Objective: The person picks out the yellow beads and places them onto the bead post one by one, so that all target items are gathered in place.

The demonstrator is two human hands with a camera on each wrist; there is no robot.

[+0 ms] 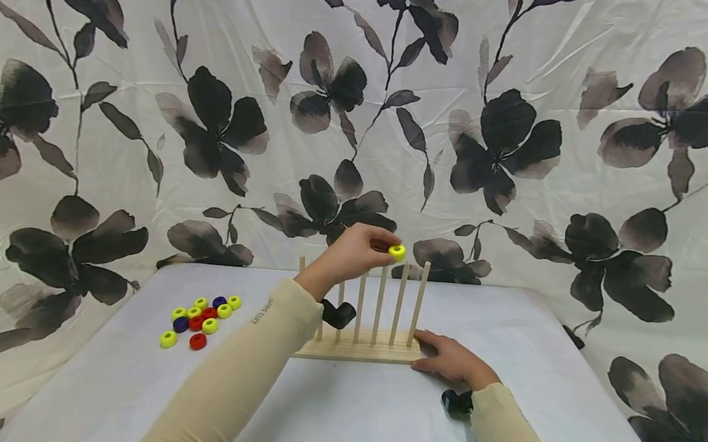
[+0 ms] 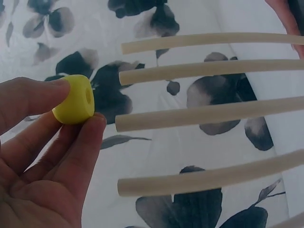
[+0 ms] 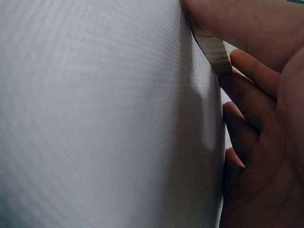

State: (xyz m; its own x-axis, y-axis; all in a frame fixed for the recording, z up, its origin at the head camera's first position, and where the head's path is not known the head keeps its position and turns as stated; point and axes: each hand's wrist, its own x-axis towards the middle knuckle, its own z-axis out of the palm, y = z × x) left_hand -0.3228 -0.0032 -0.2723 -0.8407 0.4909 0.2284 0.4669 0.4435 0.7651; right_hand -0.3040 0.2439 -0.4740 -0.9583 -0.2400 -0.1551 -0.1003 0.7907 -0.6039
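Observation:
A yellow bead (image 1: 397,253) with a hole through it is pinched between the thumb and fingers of my left hand (image 1: 361,249). It is held up by the tops of the wooden pegs (image 1: 380,306), apart from them; in the left wrist view the bead (image 2: 76,99) lies just beyond the peg ends. The pegs stand upright in a row on a wooden base (image 1: 356,350). My right hand (image 1: 452,360) grips the base's right end, thumb in front and fingers behind. In the right wrist view, the base's end (image 3: 213,50) shows between thumb and fingers. My left arm hides the base's left part.
Left of the rack, several yellow, red (image 1: 197,341) and dark blue beads (image 1: 180,324) lie loose in a group on the white table (image 1: 437,436). A floral cloth (image 1: 360,145) hangs behind the table. Black wrist cameras (image 1: 338,315) are on both wrists.

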